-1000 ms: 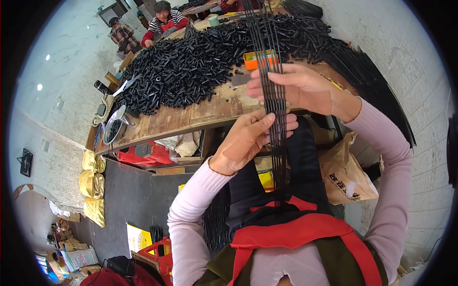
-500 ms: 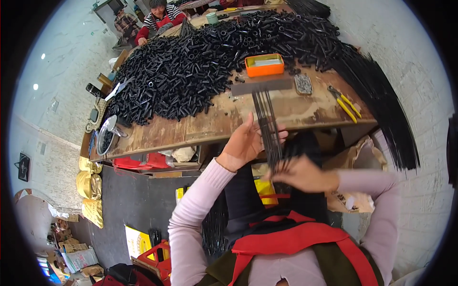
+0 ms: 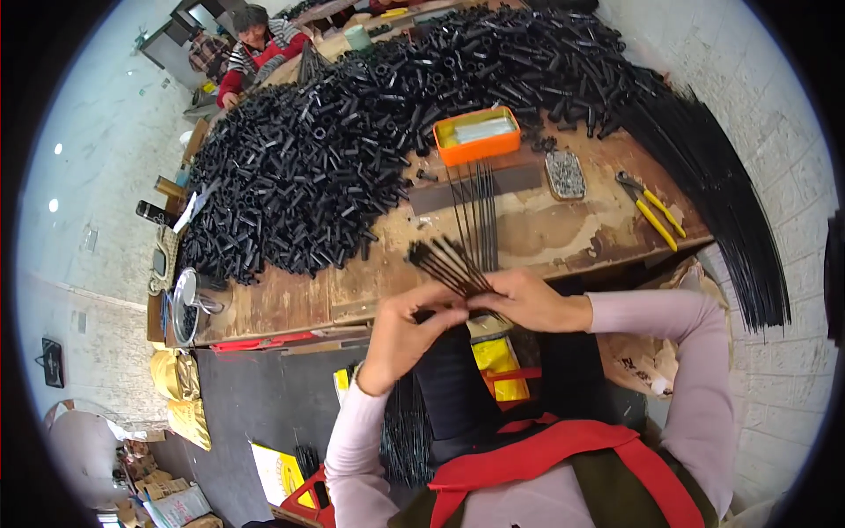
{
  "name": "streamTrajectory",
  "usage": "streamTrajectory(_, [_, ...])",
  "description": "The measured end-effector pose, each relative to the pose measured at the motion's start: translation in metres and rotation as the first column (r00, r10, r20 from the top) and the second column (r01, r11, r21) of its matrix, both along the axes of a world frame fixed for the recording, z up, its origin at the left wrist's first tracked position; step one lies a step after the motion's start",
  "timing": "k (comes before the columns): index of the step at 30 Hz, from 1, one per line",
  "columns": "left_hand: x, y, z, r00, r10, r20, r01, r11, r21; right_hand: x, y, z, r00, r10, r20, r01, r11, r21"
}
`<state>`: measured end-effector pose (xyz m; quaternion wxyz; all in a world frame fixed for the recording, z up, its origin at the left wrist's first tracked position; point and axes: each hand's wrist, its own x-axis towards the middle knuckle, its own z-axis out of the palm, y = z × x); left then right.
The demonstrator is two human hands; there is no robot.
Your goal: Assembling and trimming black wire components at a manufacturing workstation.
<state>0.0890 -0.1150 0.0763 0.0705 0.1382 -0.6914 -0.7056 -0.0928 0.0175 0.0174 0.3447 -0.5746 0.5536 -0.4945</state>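
Note:
Close together in front of the table edge, both my hands are closed on a small bundle of thin black rods (image 3: 453,271). My left hand (image 3: 407,330) pinches it from the left, with thumb and fingers pressed inward. From the other side my right hand (image 3: 531,299) grips the lower part of the bundle. The rods slant up to the left, and their upper ends look thicker. Just beyond my right hand, several more thin black rods (image 3: 482,211) stretch across a dark flat strip (image 3: 519,179); whether that hand touches them I cannot tell.
A large heap of short black tubes (image 3: 290,176) covers the far table. Nearer are an orange tin (image 3: 478,136), a clear box of small metal pieces (image 3: 565,176) and yellow-handled pliers (image 3: 651,211). Long black rods (image 3: 731,202) overhang the right edge. Another person (image 3: 260,48) sits far left.
My hands have come together and the left has turned inward. The rods that stood upright in one bunch are now apart: some slant left in my hands, others extend over the table. The view has shifted.

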Motion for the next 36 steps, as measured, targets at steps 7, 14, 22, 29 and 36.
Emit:
streamTrajectory(7, [-0.021, 0.047, 0.067, 0.909, 0.313, -0.273, -0.327, 0.945, -0.005, 0.005, 0.002, -0.021, 0.998, -0.014, -0.067, 0.011, 0.999, -0.045])
streamTrajectory(14, [-0.006, 0.055, 0.058, 0.897, 0.311, -0.315, -0.365, 0.921, -0.131, 0.007, 0.004, -0.014, 0.994, 0.018, -0.111, -0.024, 0.998, -0.056])
streamTrajectory(22, [0.0, 0.052, 0.06, 0.909, 0.325, -0.26, -0.336, 0.942, -0.001, 0.009, 0.005, -0.013, 0.998, 0.05, -0.041, -0.054, 0.993, -0.104])
streamTrajectory(29, [0.021, 0.06, 0.009, 0.822, 0.399, -0.407, -0.364, 0.917, 0.164, 0.013, 0.015, 0.006, 0.994, 0.08, 0.077, -0.075, 0.996, -0.056])
streamTrajectory(36, [0.029, 0.101, -0.109, 0.879, 0.475, 0.045, -0.451, 0.857, -0.248, 0.023, 0.033, 0.019, 0.992, 0.062, 0.112, -0.063, 0.998, 0.008])
